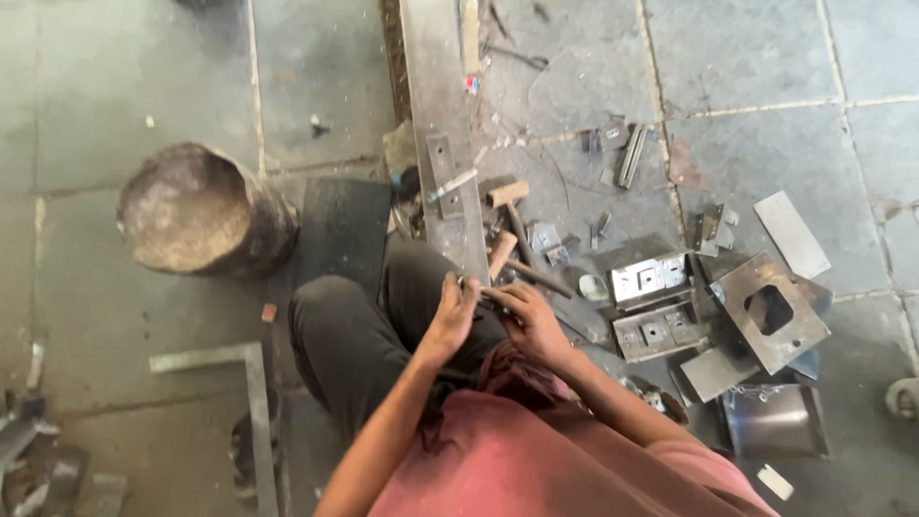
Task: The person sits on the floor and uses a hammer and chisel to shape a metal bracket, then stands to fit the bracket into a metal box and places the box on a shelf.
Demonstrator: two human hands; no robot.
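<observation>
A small metal piece [476, 285] sits pinched between both hands; left hand [450, 316] and right hand [532, 321] each grip it; hammers [504, 215] lie just beyond on the floor [144, 77].

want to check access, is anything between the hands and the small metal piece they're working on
Nothing visible. The left hand and right hand meet directly around the small metal piece above the knee; the hammers and metal plates lie beyond on the floor.

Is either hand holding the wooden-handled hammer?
No: the hammer lies on the floor beyond both hands, while the left hand and right hand meet over a small metal piece.
</observation>
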